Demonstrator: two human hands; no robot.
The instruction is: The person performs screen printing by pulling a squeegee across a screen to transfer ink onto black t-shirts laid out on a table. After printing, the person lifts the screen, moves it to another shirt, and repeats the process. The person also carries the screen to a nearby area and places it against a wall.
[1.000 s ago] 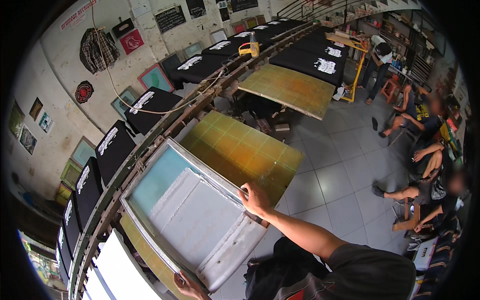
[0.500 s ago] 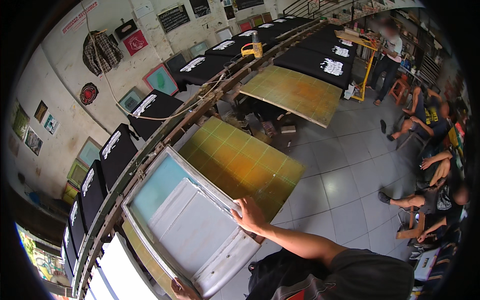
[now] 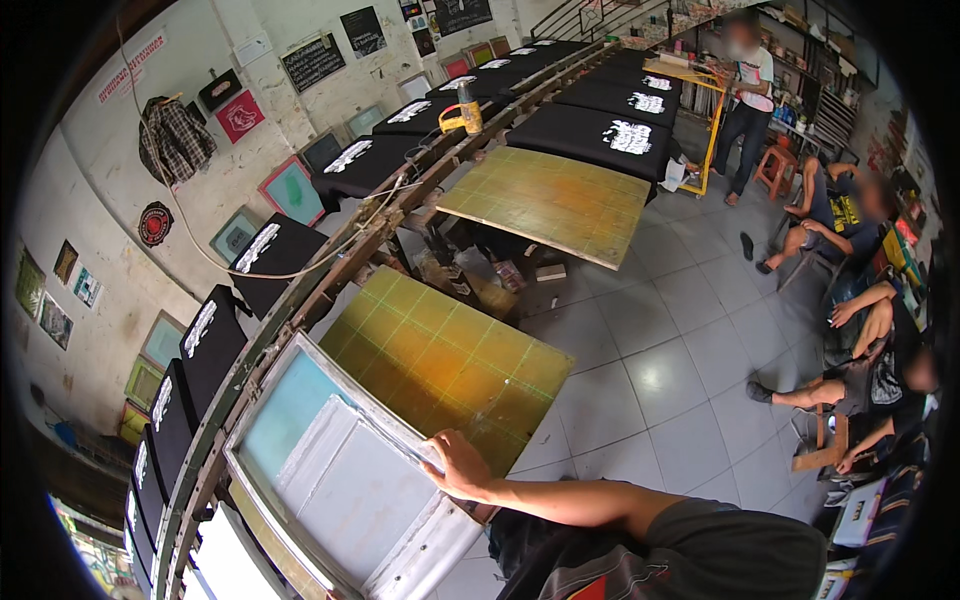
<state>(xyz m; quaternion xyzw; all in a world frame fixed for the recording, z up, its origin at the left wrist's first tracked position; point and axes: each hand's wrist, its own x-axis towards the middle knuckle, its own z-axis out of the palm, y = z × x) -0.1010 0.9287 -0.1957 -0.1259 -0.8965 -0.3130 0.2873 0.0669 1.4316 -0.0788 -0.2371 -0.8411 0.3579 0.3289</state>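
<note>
A screen-printing frame with a pale, worn rim lies at a slant at the lower left. Its mesh is blue-green at the far end, and a large greyish-white panel covers the nearer part. My right hand grips the frame's right edge, fingers curled over the rim. A yellow-green board with grid lines and orange stains extends out beside the frame, partly covered by it. Part of another such board shows along the frame's lower left side. My left hand is out of the picture.
Curved rails run from lower left to far right. Black shirts with white prints lie on boards along both sides. A yellow heat gun stands on the rail. Seated people and one standing person are on the right, near a red stool.
The view has shifted, so the frame and my right hand appear farther left and lower. My left hand, earlier at the frame's near-left edge, has left the picture. The right hand keeps its grip.
</note>
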